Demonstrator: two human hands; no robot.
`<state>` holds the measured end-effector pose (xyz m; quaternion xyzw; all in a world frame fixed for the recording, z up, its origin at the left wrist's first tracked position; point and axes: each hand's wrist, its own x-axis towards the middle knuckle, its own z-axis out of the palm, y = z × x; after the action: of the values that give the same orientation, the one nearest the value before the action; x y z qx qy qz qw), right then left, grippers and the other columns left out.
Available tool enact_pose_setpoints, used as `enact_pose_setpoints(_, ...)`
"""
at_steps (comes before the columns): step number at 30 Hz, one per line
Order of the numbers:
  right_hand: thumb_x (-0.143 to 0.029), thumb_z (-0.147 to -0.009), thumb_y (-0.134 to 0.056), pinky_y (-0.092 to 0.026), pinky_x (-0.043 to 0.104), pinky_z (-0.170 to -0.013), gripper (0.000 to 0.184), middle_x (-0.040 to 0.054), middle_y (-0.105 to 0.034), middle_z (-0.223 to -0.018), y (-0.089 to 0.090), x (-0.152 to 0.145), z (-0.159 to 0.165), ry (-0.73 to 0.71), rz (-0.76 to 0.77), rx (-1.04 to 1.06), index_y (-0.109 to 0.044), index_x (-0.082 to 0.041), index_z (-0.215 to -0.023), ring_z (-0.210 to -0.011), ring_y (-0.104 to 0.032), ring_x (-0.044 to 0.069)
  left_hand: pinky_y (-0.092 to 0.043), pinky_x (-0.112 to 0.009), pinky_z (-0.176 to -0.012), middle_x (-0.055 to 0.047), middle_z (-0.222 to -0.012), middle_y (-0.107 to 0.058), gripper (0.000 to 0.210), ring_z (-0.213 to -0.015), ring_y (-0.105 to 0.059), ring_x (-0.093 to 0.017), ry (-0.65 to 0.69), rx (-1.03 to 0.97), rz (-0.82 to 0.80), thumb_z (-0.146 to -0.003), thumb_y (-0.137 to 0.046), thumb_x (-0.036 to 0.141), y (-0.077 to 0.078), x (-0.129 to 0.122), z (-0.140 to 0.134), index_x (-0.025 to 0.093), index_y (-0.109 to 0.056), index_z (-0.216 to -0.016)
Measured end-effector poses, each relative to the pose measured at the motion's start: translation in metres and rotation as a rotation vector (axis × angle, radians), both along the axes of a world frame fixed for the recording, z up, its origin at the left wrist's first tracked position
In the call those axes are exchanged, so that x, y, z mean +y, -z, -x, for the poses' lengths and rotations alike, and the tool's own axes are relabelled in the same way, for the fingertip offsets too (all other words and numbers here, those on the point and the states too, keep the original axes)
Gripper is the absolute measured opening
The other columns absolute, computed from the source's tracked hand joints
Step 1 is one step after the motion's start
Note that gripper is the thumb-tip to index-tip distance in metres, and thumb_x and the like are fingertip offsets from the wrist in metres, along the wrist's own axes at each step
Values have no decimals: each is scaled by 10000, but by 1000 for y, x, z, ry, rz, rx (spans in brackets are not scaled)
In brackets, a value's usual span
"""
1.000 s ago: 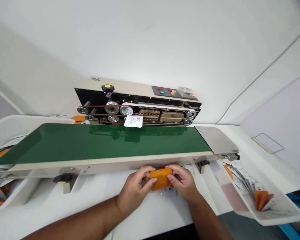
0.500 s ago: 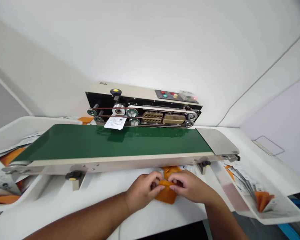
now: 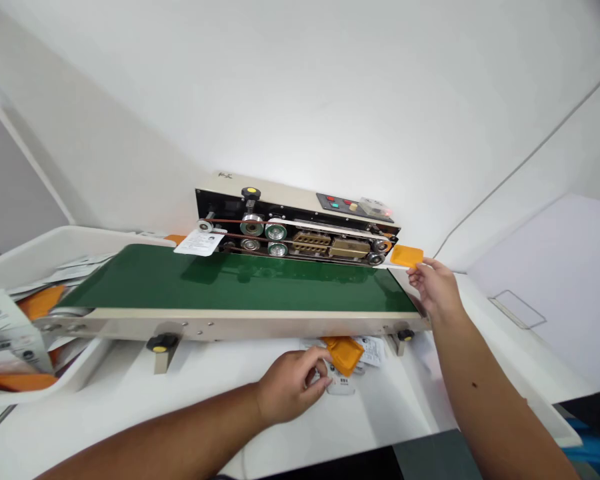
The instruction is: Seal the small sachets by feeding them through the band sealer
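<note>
My right hand (image 3: 436, 287) pinches an orange sachet (image 3: 407, 256) by its lower right corner, holding it level at the right end of the band sealer (image 3: 310, 227), beside the rollers. Low in front of the green conveyor belt (image 3: 240, 283), my left hand (image 3: 295, 387) has its thumb and index finger apart, with the other fingers curled. Its index fingertip is at the left edge of another orange sachet (image 3: 346, 357), which lies on a few white printed sachets (image 3: 373, 351). I cannot tell whether it touches. A white printed sachet (image 3: 199, 243) sticks out of the sealer's left end.
A white bin (image 3: 75, 233) at the left holds several white and orange sachets. Another white bin (image 3: 545, 420) at the right is mostly behind my right forearm. Black knobs (image 3: 163, 343) stand out from the conveyor's front. A wall rises behind the sealer.
Both hands were together on an orange sachet in front of the conveyor. My right hand has carried a sachet up to the sealer's right end. The white sachet has travelled left; the view has shifted.
</note>
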<state>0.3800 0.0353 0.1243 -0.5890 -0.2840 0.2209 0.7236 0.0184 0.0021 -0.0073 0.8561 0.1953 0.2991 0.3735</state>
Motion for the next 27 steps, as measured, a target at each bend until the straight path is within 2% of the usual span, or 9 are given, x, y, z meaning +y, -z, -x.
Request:
enact_pose_setpoints(6, -153, -643, -756, -483, 166, -403, 329, 46, -694, -626, 12, 5, 4, -109, 96, 14, -661, -139, -958, -463, -586, 110, -449, -254, -646, 22, -872, -750, 223, -677, -637, -161, 34, 25, -96, -908, -566, 229, -3, -1, 1, 242, -560, -1131)
enact_pose_setpoints(9, -164, -643, -758, -480, 170, -410, 329, 27, -669, -605, 11, 3, 3, -135, 94, 13, -658, -143, -956, -464, -581, 110, -442, -249, -642, 24, -868, -748, 194, -674, -636, -157, 35, 21, -133, -911, -563, 221, -3, -1, 1, 241, -576, -1103)
enact_pose_setpoints(13, -168, -630, -726, -463, 153, -438, 429, -44, -618, -569, 9, 2, -1, 24, -103, 7, -591, -199, -1035, -478, -574, 99, -449, -246, -654, 27, -866, -749, 183, -685, -646, -157, 31, 12, -166, -922, -566, 223, -2, -2, 1, 246, -585, -1102)
enact_pose_setpoints(15, -166, -627, -717, -464, 148, -453, 461, -62, -605, -566, 11, 3, -3, 49, -148, 22, -561, -219, -1058, -483, -569, 92, -452, -249, -663, 30, -863, -751, 184, -688, -649, -159, 30, 5, -186, -925, -565, 218, 0, -2, 1, 248, -585, -1105)
enact_pose_setpoints(20, -155, -640, -749, -472, 162, -430, 406, -30, -612, -584, 13, 5, -5, -136, 53, 63, -619, -181, -1024, -488, -574, 102, -469, -257, -704, 30, -843, -753, 182, -706, -658, -164, 35, -14, -215, -936, -557, 209, 2, -2, 1, 245, -585, -1113)
enact_pose_setpoints(27, -123, -696, -764, -483, 161, -419, 346, 24, -677, -640, 8, 10, -2, -249, 198, 29, -681, -153, -1031, -485, -576, 101, -479, -262, -693, 30, -818, -755, 176, -680, -655, -166, 34, -13, -225, -932, -547, 211, 2, -2, 0, 245, -602, -1096)
